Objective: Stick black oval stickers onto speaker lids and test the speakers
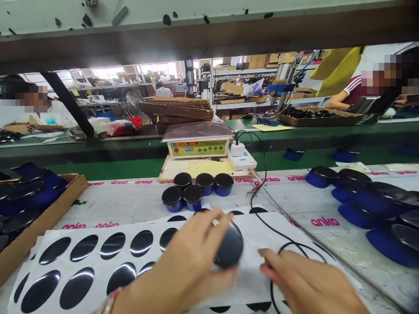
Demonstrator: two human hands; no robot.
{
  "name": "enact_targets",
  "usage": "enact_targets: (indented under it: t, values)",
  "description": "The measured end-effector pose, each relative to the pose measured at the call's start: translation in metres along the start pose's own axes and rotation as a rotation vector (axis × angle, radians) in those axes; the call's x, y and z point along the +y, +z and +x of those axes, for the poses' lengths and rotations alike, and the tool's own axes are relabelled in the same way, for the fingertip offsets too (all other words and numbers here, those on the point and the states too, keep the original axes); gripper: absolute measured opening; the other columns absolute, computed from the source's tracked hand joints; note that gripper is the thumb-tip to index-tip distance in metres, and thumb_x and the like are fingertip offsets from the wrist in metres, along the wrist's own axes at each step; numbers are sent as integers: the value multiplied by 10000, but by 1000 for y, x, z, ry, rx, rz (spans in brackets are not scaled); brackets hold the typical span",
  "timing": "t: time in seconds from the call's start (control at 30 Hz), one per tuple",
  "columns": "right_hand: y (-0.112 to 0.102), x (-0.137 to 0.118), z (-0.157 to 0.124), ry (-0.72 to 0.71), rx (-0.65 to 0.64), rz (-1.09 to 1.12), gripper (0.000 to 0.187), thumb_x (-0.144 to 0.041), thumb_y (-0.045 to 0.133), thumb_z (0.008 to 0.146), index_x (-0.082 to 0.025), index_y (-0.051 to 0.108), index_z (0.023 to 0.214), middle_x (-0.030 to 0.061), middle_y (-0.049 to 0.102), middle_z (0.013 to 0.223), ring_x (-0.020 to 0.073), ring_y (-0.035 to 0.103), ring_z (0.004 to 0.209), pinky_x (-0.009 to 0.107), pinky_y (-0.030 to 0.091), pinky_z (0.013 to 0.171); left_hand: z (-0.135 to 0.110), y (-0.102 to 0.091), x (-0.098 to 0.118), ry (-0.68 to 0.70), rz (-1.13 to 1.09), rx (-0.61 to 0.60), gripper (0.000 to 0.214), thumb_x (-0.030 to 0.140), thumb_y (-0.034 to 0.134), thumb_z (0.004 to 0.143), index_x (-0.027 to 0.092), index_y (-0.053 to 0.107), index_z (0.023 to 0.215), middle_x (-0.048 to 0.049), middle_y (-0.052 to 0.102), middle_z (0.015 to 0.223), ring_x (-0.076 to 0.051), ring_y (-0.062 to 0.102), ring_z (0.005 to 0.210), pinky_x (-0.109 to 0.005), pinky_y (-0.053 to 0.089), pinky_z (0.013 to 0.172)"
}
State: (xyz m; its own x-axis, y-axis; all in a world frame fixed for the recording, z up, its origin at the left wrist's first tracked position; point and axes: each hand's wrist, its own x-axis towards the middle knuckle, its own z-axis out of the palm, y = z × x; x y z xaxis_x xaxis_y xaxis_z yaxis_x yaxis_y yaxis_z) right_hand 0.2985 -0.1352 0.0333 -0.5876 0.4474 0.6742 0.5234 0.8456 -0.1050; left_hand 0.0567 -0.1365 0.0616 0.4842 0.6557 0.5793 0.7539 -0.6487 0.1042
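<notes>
My left hand (191,261) is closed around a round blue-black part (233,246), its glossy dark face tilted up beside my fingers. The fingers and thumb of that hand are partly blurred. To the right, my right hand (304,279) has thumb and forefinger pinched together; what lies between them, if anything, is too small to make out. A black cable (273,226) loops close to this hand. Under both hands lie white sheets (253,244) with rows of black oval stickers (113,245). Just beyond stand several blue cups with black tops (193,196).
At left, a cardboard box (73,185) holds blue-black parts. More such parts (353,192) lie on the right. A control box with lit buttons (198,148) and a white power strip (242,160) stand behind. Across a green conveyor (137,155), other people sit at work.
</notes>
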Motion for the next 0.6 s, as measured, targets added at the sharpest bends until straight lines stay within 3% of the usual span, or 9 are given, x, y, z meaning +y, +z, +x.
enact_targets:
  t: [0.1,0.2,0.33,0.4,0.5,0.53,0.6]
  values:
    - [-13,24,-12,115,30,-158,164,-167,511,916,-173,556,1074,38,678,755,167,643,616,265,450,529,18,19,-26,-127,30,-33,557,270,614,819,129,404,1315,-140,524,1284,-231,546,1155,-339,495,972]
    - [-18,41,-13,247,17,-202,147,-261,426,969,-213,551,907,6,662,687,145,626,543,256,423,472,35,49,-50,-39,93,-150,580,310,667,800,139,433,1302,-131,556,1263,-270,530,1169,-433,442,1031]
    - [-17,51,-12,392,-56,-189,237,-299,379,987,-234,502,795,-48,564,538,121,530,409,259,363,406,39,75,-49,-44,176,-111,599,181,722,742,69,473,1275,-238,514,1286,-398,483,1177,-598,428,953]
    - [-15,52,-12,435,-103,-160,271,-312,353,992,-237,469,759,-42,552,542,127,538,434,258,365,419,29,75,-37,14,187,-82,499,123,659,783,86,497,1254,-234,515,1277,-379,504,1142,-568,462,899]
    - [-6,49,-6,436,-235,-87,296,-366,334,985,-232,445,745,-4,574,625,157,573,548,274,410,488,2,63,-22,109,143,-182,139,168,525,888,149,617,990,-108,633,986,-251,591,878,-400,523,724]
    - [0,48,-2,416,-312,-43,278,-387,358,975,-224,464,775,21,607,707,170,591,616,287,440,538,-8,58,-23,73,144,-239,151,205,482,917,157,625,904,-84,631,900,-230,586,809,-376,517,679]
    - [14,49,10,345,-482,55,256,-441,453,933,-199,508,869,94,642,983,208,616,831,336,487,698,-27,47,-32,-131,220,-310,265,303,430,948,162,627,839,-72,617,832,-232,575,769,-387,504,659]
